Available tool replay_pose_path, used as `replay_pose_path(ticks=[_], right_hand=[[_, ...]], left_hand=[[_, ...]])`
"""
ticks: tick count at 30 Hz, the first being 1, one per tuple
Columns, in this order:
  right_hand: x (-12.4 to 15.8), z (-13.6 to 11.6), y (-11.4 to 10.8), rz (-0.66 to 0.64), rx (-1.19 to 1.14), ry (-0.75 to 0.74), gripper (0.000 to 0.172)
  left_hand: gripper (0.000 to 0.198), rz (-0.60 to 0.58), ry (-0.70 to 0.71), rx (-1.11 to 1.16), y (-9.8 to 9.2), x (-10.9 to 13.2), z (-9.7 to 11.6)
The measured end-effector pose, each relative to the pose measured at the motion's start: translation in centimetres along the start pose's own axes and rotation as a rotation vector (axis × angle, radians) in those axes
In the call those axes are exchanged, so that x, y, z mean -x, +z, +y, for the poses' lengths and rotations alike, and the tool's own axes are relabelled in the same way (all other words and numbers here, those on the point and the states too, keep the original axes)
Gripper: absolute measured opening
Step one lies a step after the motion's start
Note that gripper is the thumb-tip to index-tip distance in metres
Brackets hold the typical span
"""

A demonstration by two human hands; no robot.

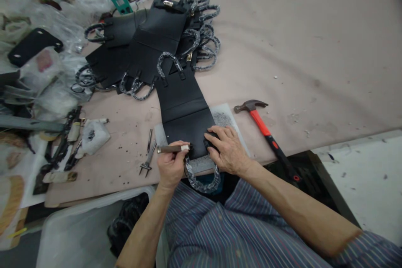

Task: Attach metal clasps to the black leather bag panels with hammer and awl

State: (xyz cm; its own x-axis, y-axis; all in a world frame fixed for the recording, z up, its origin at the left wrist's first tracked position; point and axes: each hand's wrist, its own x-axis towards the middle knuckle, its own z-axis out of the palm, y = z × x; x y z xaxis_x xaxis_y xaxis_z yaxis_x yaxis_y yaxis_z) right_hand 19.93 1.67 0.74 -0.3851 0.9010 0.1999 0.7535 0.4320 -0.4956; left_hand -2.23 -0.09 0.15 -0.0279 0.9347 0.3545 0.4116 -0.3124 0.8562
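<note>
A black leather bag panel lies flat toward me, with a plastic-wrapped looped handle hanging at its near edge. My left hand is closed around a short rod-like tool with a brown shaft and a white band. The tool lies nearly level, its dark tip at the left base of the handle. My right hand has its fingers curled over a black tab on the panel's right side. Exactly how they grip it is partly hidden. Under the panel is a pale board.
Right of the board lies a claw hammer, its grip reaching over the table edge. A two-pronged tool and a thin metal rod lie on the left. More black panels are piled behind, beside plastic bags. A plastic bin stands below.
</note>
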Motion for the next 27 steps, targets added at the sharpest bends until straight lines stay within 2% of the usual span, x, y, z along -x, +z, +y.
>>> replay_pose_path(ticks=[1,4,5,6,9,10,12,15,20,27], right_hand=[[0.0,0.0,0.0,-0.002,-0.003,-0.001,0.041],[0.0,0.1,-0.1,-0.006,-0.011,-0.011,0.042],[0.0,0.1,-0.1,-0.006,-0.011,-0.012,0.042],[0.0,0.1,-0.1,-0.005,-0.009,-0.012,0.042],[0.0,0.0,-0.2,-0.004,-0.009,-0.014,0.041],[0.0,0.0,-0.1,-0.004,-0.011,-0.017,0.041],[0.0,0.0,-0.1,-0.003,-0.015,-0.019,0.042],[0.0,0.0,0.0,0.003,0.000,-0.022,0.042],[0.0,0.0,0.0,0.011,0.009,-0.032,0.042],[0.0,0.0,-0.2,0.011,0.013,-0.028,0.041]], left_hand=[[0.007,0.009,-0.009,-0.001,-0.1,0.0,0.1],[0.009,-0.131,0.079,-0.023,-0.3,0.0,0.2],[0.010,-0.146,0.082,-0.019,-0.3,0.0,0.1],[0.009,-0.102,0.048,0.008,-0.4,-0.1,0.0],[0.010,0.175,-0.150,0.164,-0.5,-0.7,-0.3],[0.013,0.199,-0.194,0.194,-0.6,-1.0,-0.3],[0.014,0.127,-0.209,0.192,-0.6,-1.2,-0.1],[0.009,0.015,-0.150,0.165,0.0,-1.1,0.5],[0.007,-0.016,-0.059,0.086,0.9,-0.6,0.6],[0.006,-0.014,-0.022,0.030,0.7,-0.5,0.4]])
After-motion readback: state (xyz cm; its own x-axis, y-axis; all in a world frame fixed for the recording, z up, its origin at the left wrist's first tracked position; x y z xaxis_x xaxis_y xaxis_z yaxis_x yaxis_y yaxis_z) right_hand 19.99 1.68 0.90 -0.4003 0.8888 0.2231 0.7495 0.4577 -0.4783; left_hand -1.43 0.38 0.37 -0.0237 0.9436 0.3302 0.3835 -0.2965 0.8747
